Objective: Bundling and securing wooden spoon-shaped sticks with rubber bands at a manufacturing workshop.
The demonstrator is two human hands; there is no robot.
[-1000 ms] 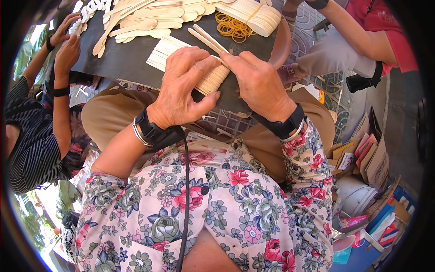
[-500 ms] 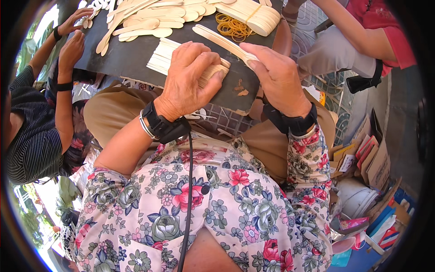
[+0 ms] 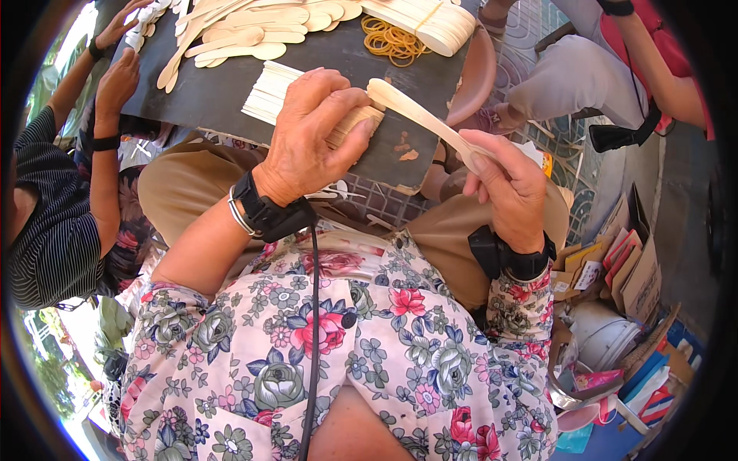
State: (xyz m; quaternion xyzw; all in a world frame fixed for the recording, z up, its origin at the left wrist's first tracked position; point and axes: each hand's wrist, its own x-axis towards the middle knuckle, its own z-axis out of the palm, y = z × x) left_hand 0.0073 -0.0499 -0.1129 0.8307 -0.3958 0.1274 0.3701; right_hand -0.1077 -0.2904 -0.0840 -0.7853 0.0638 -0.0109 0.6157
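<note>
My left hand [image 3: 307, 134] is curled over a row of flat wooden utensils [image 3: 269, 91] at the near edge of the dark tabletop, fingers and thumb closed around it. Most of the row's right part is hidden beneath the palm. Beyond the table's near right corner, my right hand [image 3: 503, 180] pinches a pale wooden spoon [image 3: 415, 114] by its narrow end. The spoon's broad rounded end points up and left, close to the row's right end. Whether more than one piece is in that pinch I cannot tell.
Loose wooden utensils [image 3: 257, 37] are heaped at the far side of the dark table [image 3: 196, 100]. Beside them lie yellow rubber bands [image 3: 392, 40] and a banded bundle [image 3: 427, 21]. Co-workers' hands [image 3: 117, 81] are at the left; another person's arm [image 3: 661, 69] is at the right.
My right hand has drawn back toward me and rightward with the spoon, off the table's edge. My left hand stays on the row. The person at right has shifted an arm.
</note>
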